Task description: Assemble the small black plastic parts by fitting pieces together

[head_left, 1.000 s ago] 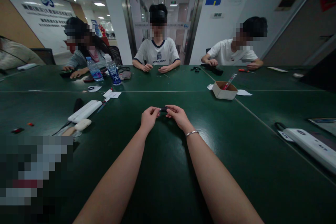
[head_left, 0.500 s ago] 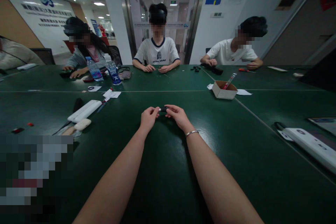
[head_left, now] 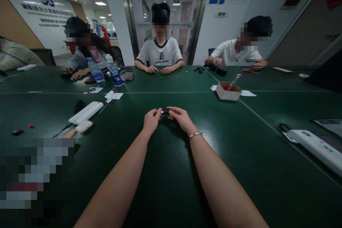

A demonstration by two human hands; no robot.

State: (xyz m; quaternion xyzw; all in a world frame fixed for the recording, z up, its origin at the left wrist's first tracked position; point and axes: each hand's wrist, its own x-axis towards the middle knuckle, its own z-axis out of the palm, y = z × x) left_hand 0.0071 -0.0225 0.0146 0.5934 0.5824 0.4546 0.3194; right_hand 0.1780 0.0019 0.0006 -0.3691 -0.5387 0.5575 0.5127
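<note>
Between my hands is a small black piece (head_left: 166,112) with a bright metal part at its left end. It is too small to tell its kind. My left hand (head_left: 151,121) is closed in a pinch on the metal end. From the other side, my right hand (head_left: 182,117) grips the black body between thumb and fingers, and a silver bracelet circles that wrist. Both hands are just above the green table (head_left: 171,171), near its middle. Fingers hide part of each end of the piece.
An open cardboard box (head_left: 228,94) holding a red-and-clear tool stands ahead to the right. White power strips lie at left (head_left: 86,113) and right (head_left: 316,146). Bottles (head_left: 114,73) stand beyond at left. Several people sit across the table, one directly opposite (head_left: 160,51).
My hands hold nearly the same pose; the left fingertips have shifted very slightly left along the piece. Across the table, the person at right has raised a hand a little.
</note>
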